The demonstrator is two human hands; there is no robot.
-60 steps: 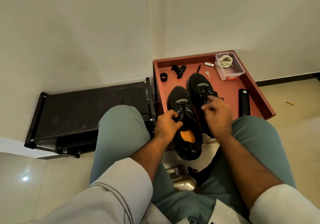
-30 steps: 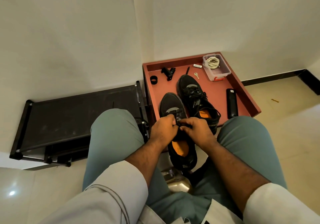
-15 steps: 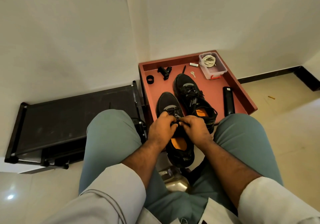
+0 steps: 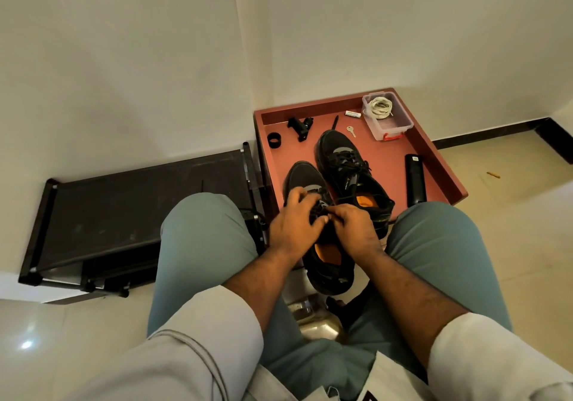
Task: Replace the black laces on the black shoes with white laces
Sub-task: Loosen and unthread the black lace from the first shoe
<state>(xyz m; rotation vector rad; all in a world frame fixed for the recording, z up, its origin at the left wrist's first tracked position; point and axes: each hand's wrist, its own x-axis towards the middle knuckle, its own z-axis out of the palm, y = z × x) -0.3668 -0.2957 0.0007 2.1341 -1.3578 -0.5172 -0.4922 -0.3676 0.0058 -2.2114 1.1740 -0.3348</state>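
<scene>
Undoing the black lace [image 4: 319,213] on the near black mesh shoe [image 4: 328,264] — half on the red wooden tray [image 4: 434,149] — is done best slowly: it is pinched by the left hand [image 4: 293,225] and right hand [image 4: 352,230]; white laces [image 4: 381,107] wait coiled in the clear plastic box [image 4: 389,126].

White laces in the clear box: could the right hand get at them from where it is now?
Probably yes. The box has no lid on, the white laces lie exposed, and the tray between is bare. But the right hand is busy pinching the near shoe's black lace.
</scene>
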